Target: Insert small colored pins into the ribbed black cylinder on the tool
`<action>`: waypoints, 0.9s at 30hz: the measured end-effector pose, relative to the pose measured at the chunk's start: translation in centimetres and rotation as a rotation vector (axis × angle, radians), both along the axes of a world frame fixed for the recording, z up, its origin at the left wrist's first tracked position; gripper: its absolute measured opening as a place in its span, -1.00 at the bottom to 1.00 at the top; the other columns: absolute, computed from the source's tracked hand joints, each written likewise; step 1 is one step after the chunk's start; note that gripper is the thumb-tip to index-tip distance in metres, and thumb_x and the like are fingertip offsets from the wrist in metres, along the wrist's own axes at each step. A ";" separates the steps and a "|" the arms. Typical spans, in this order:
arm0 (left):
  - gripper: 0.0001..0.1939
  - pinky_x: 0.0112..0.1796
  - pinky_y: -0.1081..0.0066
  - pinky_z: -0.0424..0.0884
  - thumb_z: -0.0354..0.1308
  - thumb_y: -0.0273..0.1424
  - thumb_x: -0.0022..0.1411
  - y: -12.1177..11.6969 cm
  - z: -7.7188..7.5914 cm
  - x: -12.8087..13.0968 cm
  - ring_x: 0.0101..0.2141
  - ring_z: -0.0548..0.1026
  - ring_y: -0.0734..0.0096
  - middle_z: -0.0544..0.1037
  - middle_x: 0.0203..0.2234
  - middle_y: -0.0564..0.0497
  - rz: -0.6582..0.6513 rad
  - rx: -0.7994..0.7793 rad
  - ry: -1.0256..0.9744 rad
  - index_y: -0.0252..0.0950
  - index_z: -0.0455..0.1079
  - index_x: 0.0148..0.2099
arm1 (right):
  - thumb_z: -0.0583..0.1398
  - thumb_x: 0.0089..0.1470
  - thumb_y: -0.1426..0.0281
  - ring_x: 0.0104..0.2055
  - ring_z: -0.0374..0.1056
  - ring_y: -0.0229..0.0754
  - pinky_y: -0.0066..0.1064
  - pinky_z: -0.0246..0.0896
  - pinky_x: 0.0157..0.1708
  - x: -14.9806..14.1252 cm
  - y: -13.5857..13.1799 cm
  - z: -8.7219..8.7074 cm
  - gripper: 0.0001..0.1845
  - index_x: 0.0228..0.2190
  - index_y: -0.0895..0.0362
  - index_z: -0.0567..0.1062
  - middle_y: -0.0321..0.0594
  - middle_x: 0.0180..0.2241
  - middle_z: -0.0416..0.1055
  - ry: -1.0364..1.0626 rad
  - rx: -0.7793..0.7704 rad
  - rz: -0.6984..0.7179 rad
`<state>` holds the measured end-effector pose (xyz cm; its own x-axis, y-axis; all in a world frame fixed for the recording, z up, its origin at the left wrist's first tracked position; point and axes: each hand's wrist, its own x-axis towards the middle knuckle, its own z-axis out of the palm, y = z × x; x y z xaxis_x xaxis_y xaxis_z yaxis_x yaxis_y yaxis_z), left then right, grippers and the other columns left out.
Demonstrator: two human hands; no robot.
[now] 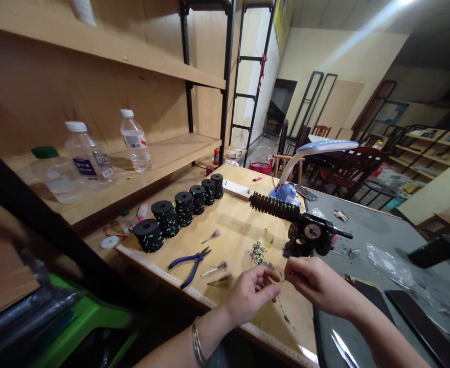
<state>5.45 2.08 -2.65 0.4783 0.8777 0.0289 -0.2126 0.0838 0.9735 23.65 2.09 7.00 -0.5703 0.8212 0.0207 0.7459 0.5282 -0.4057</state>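
Observation:
My left hand [253, 292] is closed, thumb and fingertips pinched on a thin line [282, 309] with small dark pieces on it, which trails down over the wooden board. Close beside it, my right hand [311, 282] also pinches the line between thumb and finger; the exact piece at the fingertips is too small to name. Just beyond my hands lies a heap of multicoloured beads [259, 253]. Blue-handled pliers [193, 266] rest to the left, jaws apart. Between them and my left hand are small bristly bundles [219, 279].
Black spools [148, 236] wound with line stand in a row along the left. A black hand-cranked winder [311, 232] stands beyond my right hand, near a blue-and-white lamp [284, 193]. Scissors-like metal blades [343, 348] lie at lower right. Bottles [136, 143] occupy the shelf.

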 end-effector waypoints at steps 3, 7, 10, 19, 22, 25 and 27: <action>-0.80 -0.40 0.45 0.32 0.22 -0.30 0.11 0.1 0.6 0.5 -0.49 0.41 0.45 0.45 -0.57 0.05 -0.008 0.025 -0.026 -0.35 0.40 -0.33 | 0.03 0.17 0.44 -0.53 0.21 -0.28 -0.48 0.05 -0.52 -0.3 0.0 0.1 -0.80 -0.47 0.13 0.37 -0.29 -0.55 0.37 -0.003 -0.001 0.002; -0.83 -0.44 0.48 0.28 0.18 -0.34 0.12 0.3 0.7 0.8 -0.53 0.37 0.48 0.39 -0.62 0.08 -0.001 0.067 -0.031 -0.33 0.35 -0.44 | 0.03 0.17 0.45 -0.53 0.18 -0.28 -0.48 0.03 -0.52 -0.4 0.0 0.1 -0.79 -0.49 0.12 0.35 -0.30 -0.56 0.33 -0.004 -0.007 0.020; -0.85 -0.44 0.48 0.27 0.17 -0.37 0.10 0.3 0.2 0.5 -0.53 0.36 0.48 0.37 -0.62 0.10 0.008 0.065 -0.025 -0.32 0.34 -0.46 | 0.02 0.17 0.47 -0.53 0.17 -0.29 -0.48 0.03 -0.52 -0.3 0.0 0.1 -0.79 -0.49 0.12 0.35 -0.30 -0.55 0.33 0.006 -0.007 0.025; -0.84 -0.35 0.45 0.28 0.17 -0.34 0.13 -0.4 -2.3 -0.8 -0.42 0.41 0.41 0.48 -0.49 0.02 0.026 0.067 0.085 -0.35 0.42 -0.37 | 0.02 0.15 0.49 -0.53 0.17 -0.29 -0.49 0.02 -0.52 0.1 0.1 0.1 -0.80 -0.49 0.13 0.35 -0.30 -0.55 0.34 0.006 -0.011 0.009; -0.82 -0.34 0.44 0.30 0.15 -0.33 0.16 -0.4 -2.5 -1.0 -0.40 0.44 0.38 0.52 -0.45 -0.02 0.015 0.083 0.109 -0.36 0.44 -0.36 | 0.03 0.15 0.50 -0.53 0.17 -0.30 -0.50 0.02 -0.52 0.2 0.1 0.0 -0.81 -0.48 0.13 0.34 -0.31 -0.55 0.33 0.005 -0.013 0.002; -0.84 -0.29 0.42 0.33 0.13 -0.35 0.18 -0.4 -2.0 -1.1 -0.36 0.48 0.34 0.54 -0.43 -0.05 0.008 0.082 0.091 -0.36 0.44 -0.32 | 0.02 0.13 0.51 -0.53 0.17 -0.30 -0.50 0.02 -0.51 0.1 0.1 0.0 -0.82 -0.48 0.13 0.34 -0.32 -0.55 0.33 0.002 -0.017 -0.002; -0.83 -0.26 0.40 0.35 0.13 -0.37 0.18 -0.4 -1.1 -0.9 -0.33 0.51 0.32 0.55 -0.42 -0.06 -0.002 0.060 0.057 -0.37 0.44 -0.23 | 0.02 0.13 0.51 -0.53 0.16 -0.30 -0.50 0.01 -0.51 -0.1 0.2 0.1 -0.81 -0.48 0.13 0.35 -0.31 -0.55 0.33 -0.003 -0.014 -0.001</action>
